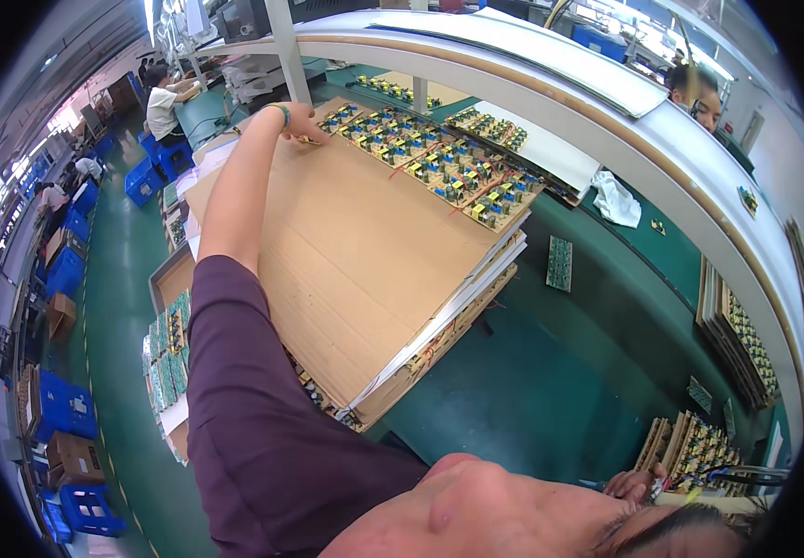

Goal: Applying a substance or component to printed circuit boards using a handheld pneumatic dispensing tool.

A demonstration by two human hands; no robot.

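Observation:
My left arm reaches in a dark purple sleeve across a large brown cardboard sheet (355,251). At the sheet's far left corner, my left hand (298,121) bends its fingers down over a small circuit board (308,140), mostly hidden beneath them. Just right of it, rows of tan circuit boards (402,139) with yellow, blue and black parts line the far edge. The sheet tops a stack of layered boards and card. At the lower right, a partly hidden hand, seemingly my right hand (633,484), is beside upright circuit boards (700,446); its grip is unclear.
A white-edged shelf (551,70) arches over the green bench (514,391). A green circuit panel (559,263) and white cloth (616,199) lie on the bench. More boards stand stacked (742,339) at right. Blue crates (65,409) line the left aisle; other people work farther off.

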